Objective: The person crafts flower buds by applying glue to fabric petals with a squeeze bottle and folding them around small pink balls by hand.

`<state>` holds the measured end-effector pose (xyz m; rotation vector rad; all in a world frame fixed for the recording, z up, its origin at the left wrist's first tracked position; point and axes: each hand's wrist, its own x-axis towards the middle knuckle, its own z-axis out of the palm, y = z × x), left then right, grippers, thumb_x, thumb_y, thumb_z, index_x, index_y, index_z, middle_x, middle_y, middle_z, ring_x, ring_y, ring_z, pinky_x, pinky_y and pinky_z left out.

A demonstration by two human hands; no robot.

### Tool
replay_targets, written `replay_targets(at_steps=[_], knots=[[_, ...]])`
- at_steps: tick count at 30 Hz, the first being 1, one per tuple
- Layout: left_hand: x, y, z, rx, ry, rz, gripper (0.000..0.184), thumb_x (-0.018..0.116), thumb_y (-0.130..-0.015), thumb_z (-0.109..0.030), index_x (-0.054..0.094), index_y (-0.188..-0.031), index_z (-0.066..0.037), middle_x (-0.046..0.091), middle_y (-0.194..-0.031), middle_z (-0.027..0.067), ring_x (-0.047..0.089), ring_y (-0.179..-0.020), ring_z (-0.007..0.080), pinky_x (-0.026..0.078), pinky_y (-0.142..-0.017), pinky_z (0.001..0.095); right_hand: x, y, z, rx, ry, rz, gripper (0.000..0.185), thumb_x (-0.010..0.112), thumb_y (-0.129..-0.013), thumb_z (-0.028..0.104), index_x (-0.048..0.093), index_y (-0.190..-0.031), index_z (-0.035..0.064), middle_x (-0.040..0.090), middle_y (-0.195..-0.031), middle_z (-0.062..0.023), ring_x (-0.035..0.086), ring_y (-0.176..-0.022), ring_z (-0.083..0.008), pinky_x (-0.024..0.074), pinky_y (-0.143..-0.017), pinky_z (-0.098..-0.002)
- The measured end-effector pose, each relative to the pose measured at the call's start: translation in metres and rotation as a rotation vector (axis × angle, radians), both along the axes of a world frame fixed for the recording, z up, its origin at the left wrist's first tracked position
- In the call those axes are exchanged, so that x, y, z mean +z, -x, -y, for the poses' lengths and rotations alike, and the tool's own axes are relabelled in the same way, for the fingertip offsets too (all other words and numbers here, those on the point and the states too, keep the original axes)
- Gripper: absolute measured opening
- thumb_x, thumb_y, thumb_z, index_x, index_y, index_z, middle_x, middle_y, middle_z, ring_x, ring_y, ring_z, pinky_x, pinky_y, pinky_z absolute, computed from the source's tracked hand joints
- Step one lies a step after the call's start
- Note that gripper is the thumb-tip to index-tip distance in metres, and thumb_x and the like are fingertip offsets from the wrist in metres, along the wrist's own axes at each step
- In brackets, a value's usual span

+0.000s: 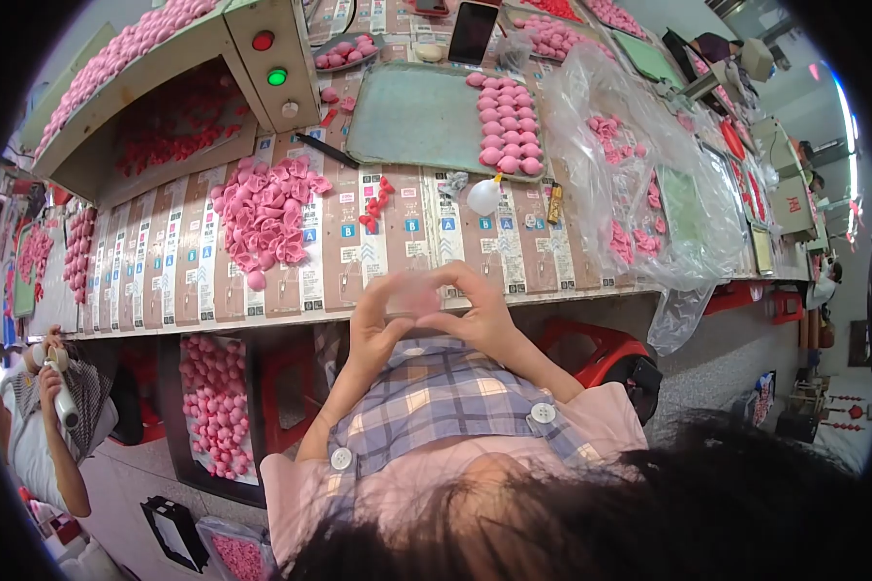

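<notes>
In front of my apron, at the table's near edge, both hands hold a small pink piece (417, 293), blurred by motion. My left hand (373, 320) curls around its left side, and my right hand (480, 310) grips it from the right with thumb and fingers. Beyond my left hand lies a heap of soft, hollow pink pieces (271, 208). Small red pieces (375, 205) lie just past the hands. Farther back, a green tray (407, 116) carries rows of rounded pink balls (502, 121) along its right side.
A metal machine box (262, 87) with red and green buttons stands back left, red pieces inside. A white squeeze bottle (484, 197), yellow tube (554, 203), black pen-like tool (327, 150) and phone (472, 34) lie about. Plastic sheeting (601, 116) spreads right. Another person (53, 416) sits left.
</notes>
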<state>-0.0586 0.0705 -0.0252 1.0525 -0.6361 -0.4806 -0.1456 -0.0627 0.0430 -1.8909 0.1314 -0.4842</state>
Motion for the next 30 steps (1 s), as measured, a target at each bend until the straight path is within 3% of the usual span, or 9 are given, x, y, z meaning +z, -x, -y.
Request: replay_targets(at_steps=[1, 4, 6, 11, 23, 26, 30], knots=[[0.004, -0.002, 0.004, -0.097, 0.1, -0.122, 0.052, 0.065, -0.074, -0.018, 0.043, -0.117, 0.001, 0.051, -0.111, 0.0088, 0.047, -0.105, 0.0192, 0.032, -0.093, 0.0311, 0.003, -0.001, 0.004, 0.004, 0.092, 0.034, 0.031, 0.07, -0.067, 0.015, 0.059, -0.093, 0.0037, 0.059, -0.091, -0.0088, 0.055, -0.083, -0.0229, 0.0419, -0.076, -0.0315], [-0.009, -0.013, 0.006, -0.253, 0.03, -0.107, 0.055, 0.065, -0.075, -0.025, 0.043, -0.118, 0.0, 0.052, -0.109, 0.0092, 0.048, -0.105, 0.0192, 0.034, -0.092, 0.0318, 0.001, -0.007, 0.015, 0.0, 0.329, 0.111, 0.034, 0.071, -0.064, 0.018, 0.059, -0.094, 0.005, 0.058, -0.092, -0.0091, 0.053, -0.082, -0.0256, 0.042, -0.073, -0.0345], [-0.009, -0.012, 0.009, -0.321, 0.002, -0.266, 0.056, 0.066, -0.073, -0.024, 0.042, -0.118, 0.001, 0.052, -0.109, 0.0094, 0.048, -0.104, 0.0181, 0.037, -0.09, 0.0327, -0.009, -0.01, 0.019, -0.018, 0.444, 0.133, 0.036, 0.072, -0.063, 0.02, 0.06, -0.094, 0.0055, 0.058, -0.092, -0.0089, 0.052, -0.081, -0.0259, 0.0416, -0.072, -0.0357], [-0.017, -0.015, 0.019, -0.384, 0.059, -0.557, 0.057, 0.066, -0.072, -0.021, 0.042, -0.119, 0.001, 0.051, -0.109, 0.0093, 0.048, -0.103, 0.0181, 0.039, -0.088, 0.0316, -0.015, -0.02, 0.021, 0.001, 0.442, 0.129, 0.036, 0.071, -0.062, 0.019, 0.06, -0.093, 0.0042, 0.058, -0.091, -0.0081, 0.052, -0.083, -0.026, 0.0412, -0.073, -0.0358], [-0.026, -0.02, 0.027, -0.38, 0.099, -0.662, 0.066, 0.068, -0.073, -0.028, 0.037, -0.123, 0.001, 0.05, -0.111, 0.009, 0.048, -0.104, 0.019, 0.039, -0.089, 0.0316, -0.026, -0.034, 0.021, -0.033, 0.421, 0.165, 0.034, 0.07, -0.061, 0.018, 0.06, -0.09, 0.0041, 0.059, -0.085, -0.0055, 0.054, -0.078, -0.0237, 0.0406, -0.069, -0.0343], [-0.022, -0.021, 0.028, -0.405, 0.111, -0.711, 0.061, 0.066, -0.075, -0.024, 0.037, -0.123, 0.001, 0.05, -0.109, 0.0081, 0.048, -0.103, 0.0173, 0.042, -0.085, 0.0299, -0.027, -0.035, 0.023, -0.034, 0.464, 0.164, 0.033, 0.069, -0.061, 0.017, 0.06, -0.09, 0.0045, 0.059, -0.085, -0.005, 0.054, -0.078, -0.0233, 0.0401, -0.068, -0.0343], [-0.006, -0.027, 0.029, -0.375, -0.076, -0.56, 0.055, 0.062, -0.076, -0.016, 0.037, -0.123, -0.003, 0.05, -0.107, 0.007, 0.048, -0.101, 0.0149, 0.045, -0.079, 0.0277, -0.028, -0.036, 0.027, -0.029, 0.527, 0.104, 0.031, 0.067, -0.062, 0.014, 0.06, -0.091, 0.0054, 0.059, -0.085, -0.0044, 0.053, -0.079, -0.0235, 0.0395, -0.07, -0.0349]])
